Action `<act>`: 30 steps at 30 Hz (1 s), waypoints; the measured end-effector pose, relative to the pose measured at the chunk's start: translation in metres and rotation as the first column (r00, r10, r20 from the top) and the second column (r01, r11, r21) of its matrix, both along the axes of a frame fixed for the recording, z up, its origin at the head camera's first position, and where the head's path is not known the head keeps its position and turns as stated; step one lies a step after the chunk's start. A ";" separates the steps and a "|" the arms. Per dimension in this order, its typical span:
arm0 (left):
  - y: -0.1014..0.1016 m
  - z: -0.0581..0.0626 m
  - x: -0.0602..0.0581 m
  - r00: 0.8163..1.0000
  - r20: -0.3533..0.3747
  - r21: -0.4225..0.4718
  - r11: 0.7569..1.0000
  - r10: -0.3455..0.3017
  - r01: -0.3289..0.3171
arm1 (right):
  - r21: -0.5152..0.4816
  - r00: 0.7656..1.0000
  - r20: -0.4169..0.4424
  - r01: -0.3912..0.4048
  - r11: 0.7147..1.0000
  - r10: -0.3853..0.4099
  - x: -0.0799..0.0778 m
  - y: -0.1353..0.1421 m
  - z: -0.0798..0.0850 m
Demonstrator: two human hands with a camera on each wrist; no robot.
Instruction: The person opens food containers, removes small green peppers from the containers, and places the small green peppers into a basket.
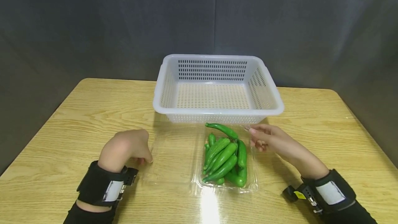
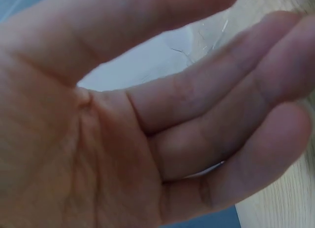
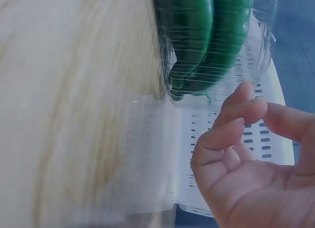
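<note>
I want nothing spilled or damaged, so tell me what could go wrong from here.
The farthest pepper reaches the far edge of the clear container, so a jolt might roll it out. The right hand is at the container's far right corner; a sharp pull there could spill the peppers. The open lid looks thin, and might bend if the left hand, at its outer edge, presses hard.

- can't read any text, brand or number in any of the three views, tbh
- left white patch (image 1: pixel 113 191) on my left wristband (image 1: pixel 90 184): no legible lettering
- right white patch (image 1: pixel 331 193) on my right wristband (image 1: pixel 346 184): same deal
- yellow label (image 1: pixel 300 195) by my right wrist: too small to make out
</note>
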State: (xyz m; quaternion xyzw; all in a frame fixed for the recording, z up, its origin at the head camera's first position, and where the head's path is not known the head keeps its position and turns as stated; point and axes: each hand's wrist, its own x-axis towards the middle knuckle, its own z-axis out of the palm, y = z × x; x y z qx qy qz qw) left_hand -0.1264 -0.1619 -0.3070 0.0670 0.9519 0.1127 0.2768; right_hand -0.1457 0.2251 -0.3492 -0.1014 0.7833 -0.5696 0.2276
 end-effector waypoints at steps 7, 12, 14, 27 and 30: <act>0.002 0.001 -0.004 0.998 -0.055 -0.060 0.998 -0.006 0.003 | -0.035 1.000 -0.006 -0.008 0.999 0.008 -0.005 0.005 0.007; 0.003 0.001 -0.006 0.997 -0.082 -0.064 0.998 0.011 -0.016 | 0.002 1.000 -0.015 -0.021 1.000 0.021 -0.006 0.010 0.013; 0.004 0.001 -0.006 0.996 -0.088 -0.060 0.998 0.024 -0.030 | 0.039 0.998 -0.038 -0.047 0.998 0.048 -0.006 0.012 0.015; 0.004 -0.001 0.000 0.981 -0.192 -0.094 0.996 -0.008 -0.010 | 0.258 0.968 -0.174 -0.134 0.957 0.183 -0.004 0.024 0.018; 0.011 -0.002 0.003 0.960 -0.276 -0.042 0.998 -0.051 0.041 | 0.308 0.943 -0.202 -0.196 0.931 0.265 -0.005 0.031 0.025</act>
